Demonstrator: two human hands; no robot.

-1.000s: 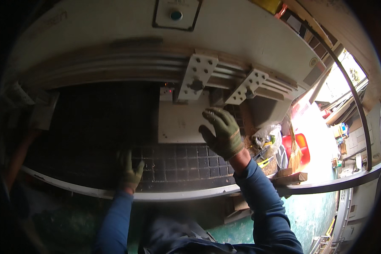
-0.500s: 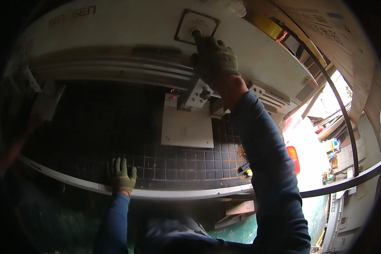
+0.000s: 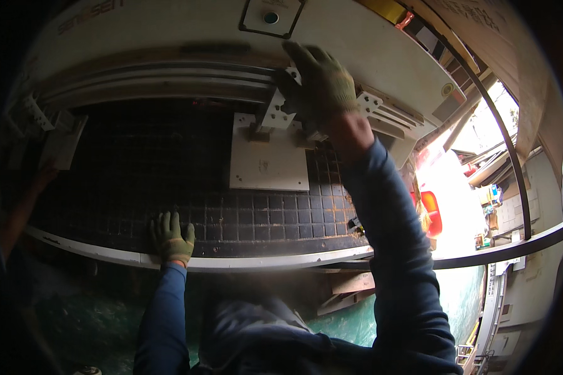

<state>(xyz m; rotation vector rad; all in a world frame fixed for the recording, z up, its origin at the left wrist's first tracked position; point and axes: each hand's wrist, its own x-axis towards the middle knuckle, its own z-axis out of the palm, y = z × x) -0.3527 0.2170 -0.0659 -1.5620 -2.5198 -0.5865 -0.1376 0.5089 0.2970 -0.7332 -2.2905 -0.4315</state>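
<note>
My left hand [image 3: 172,239], in an olive glove, lies with fingers spread on the black gridded machine bed [image 3: 259,222], just behind its pale front rail [image 3: 244,262]. My right hand [image 3: 319,81], also gloved, is raised with fingers apart just below the round blue-green button [image 3: 271,19] on a square panel. It overlaps the white bolted bracket [image 3: 273,114] in this view; whether they touch I cannot tell. Below that bracket a white plate [image 3: 269,169] rests on the bed.
Another person's bare forearm [image 3: 22,212] reaches up at the far left toward a second white plate [image 3: 69,144]. A curved dark bar [image 3: 516,150] runs down the right side. Beyond the bed are a red container [image 3: 431,212], a straw broom and stacked boards.
My right hand rose from above the white plate to touch the button, then drew down and off it. My left hand stayed at the bed's front, fingers spread. The view shifted slightly.
</note>
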